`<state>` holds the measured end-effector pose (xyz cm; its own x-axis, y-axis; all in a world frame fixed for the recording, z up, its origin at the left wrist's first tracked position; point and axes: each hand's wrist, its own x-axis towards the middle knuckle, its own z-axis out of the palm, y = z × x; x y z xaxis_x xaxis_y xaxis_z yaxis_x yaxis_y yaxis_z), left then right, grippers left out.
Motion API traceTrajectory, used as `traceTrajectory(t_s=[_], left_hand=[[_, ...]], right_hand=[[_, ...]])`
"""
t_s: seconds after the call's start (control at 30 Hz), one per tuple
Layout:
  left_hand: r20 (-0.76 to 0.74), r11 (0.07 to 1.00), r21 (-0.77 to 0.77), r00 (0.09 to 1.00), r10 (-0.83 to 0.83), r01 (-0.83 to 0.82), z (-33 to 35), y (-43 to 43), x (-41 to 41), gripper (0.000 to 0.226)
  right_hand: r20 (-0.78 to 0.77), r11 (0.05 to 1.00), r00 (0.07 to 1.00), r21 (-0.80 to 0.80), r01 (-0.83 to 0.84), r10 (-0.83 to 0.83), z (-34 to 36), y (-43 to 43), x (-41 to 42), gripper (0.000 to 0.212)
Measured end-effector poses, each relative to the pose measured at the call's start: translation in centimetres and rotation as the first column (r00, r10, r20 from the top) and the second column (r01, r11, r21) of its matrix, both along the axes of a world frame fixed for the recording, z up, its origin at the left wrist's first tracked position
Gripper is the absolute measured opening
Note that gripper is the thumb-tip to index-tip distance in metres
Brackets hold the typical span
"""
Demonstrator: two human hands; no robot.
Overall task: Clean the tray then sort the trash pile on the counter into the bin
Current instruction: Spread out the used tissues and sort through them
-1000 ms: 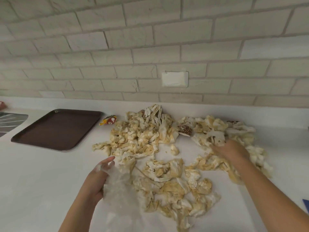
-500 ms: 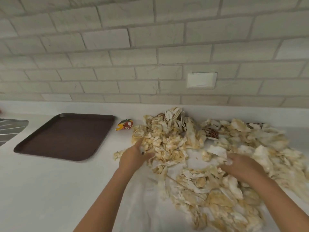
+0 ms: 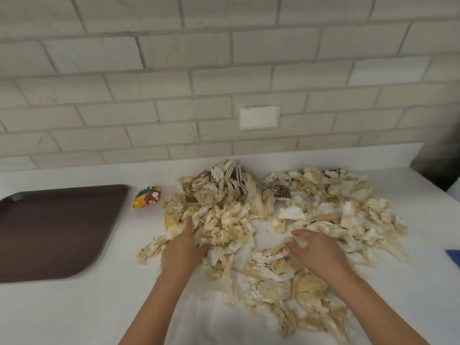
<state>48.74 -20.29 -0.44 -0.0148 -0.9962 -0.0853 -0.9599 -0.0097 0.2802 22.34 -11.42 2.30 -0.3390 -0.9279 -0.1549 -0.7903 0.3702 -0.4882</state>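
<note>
tabletop point(image 3: 62, 310): white, runs along a pale brick wall point(image 3: 149, 83) and carries everything named here.
tray point(image 3: 57, 230): dark brown, shallow, with rounded corners. it lies flat on the tabletop at the left and is cut by the left edge of the view. inside the rim only its brown floor shows, with a small pale glint near the far left corner.
trash pile point(image 3: 224, 215): crumpled tissue and paper, white stained yellow-tan, spread loose on the tabletop to the right of the tray and apart from it. the clumps form a rough ring around a bare white patch, reaching from the wall side to the near edge.
leopard-print scraps point(image 3: 281, 191): a few spotted brown pieces mixed into the far part of the pile.
wrapper point(image 3: 146, 197): small, in orange, red and green, lying alone between the tray and the pile. it is near both and seems to touch neither.
left hand point(image 3: 183, 252): palm down on the left clump, fingers apart and pushed in among the tissues, forefinger straight. it is blurred, and no piece is seen pinched.
right hand point(image 3: 321, 252): palm down on the near middle of the pile, fingers bent over a white tissue. i cannot tell whether it grips the tissue or just rests on it.
wall plate point(image 3: 259, 118): a white rectangle on the bricks above the pile.
blue thing point(image 3: 454, 256): a corner at the right edge, too little shown to name.
</note>
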Motion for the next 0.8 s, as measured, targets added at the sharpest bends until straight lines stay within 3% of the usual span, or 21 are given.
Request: traceTrajectory(t_s=[0.1,0.27,0.4,0.53,0.7,0.8], left_hand=[[-0.138,0.99,-0.139,0.99,0.002,-0.021,1.9,1.4,-0.8,0.091],[-0.428,0.967,-0.256,0.898,-0.1,-0.014,5.9,4.7,-4.0,0.046],[-0.716,0.984,-0.177,0.684,-0.137,0.011,7.8,8.0,-6.8,0.016],[-0.865,0.992,-0.101,0.486,-0.123,0.07,8.9,12.3,-12.3,0.009],[-0.924,0.97,0.055,0.379,-0.04,0.237,8.4,18.7,-22.7,0.007],[-0.944,0.89,0.2,0.324,0.064,0.409,7.3,23.5,-29.7,0.011]], right_hand=[[0.155,0.98,0.983,-0.158,0.121,-0.096,0.4,1.9,-1.0,0.035],[0.501,0.9,0.853,-0.292,0.322,-0.142,2.0,5.6,-3.5,0.03],[0.658,0.865,0.745,-0.308,0.396,-0.107,3.1,8.9,-4.8,0.031],[0.747,0.845,0.657,-0.281,0.455,-0.106,3.1,13.5,-8.2,0.035],[0.765,0.818,0.618,-0.231,0.527,-0.182,2.4,21.7,-15.5,0.044],[0.782,0.761,0.573,-0.211,0.613,-0.245,1.5,27.2,-20.4,0.04]])
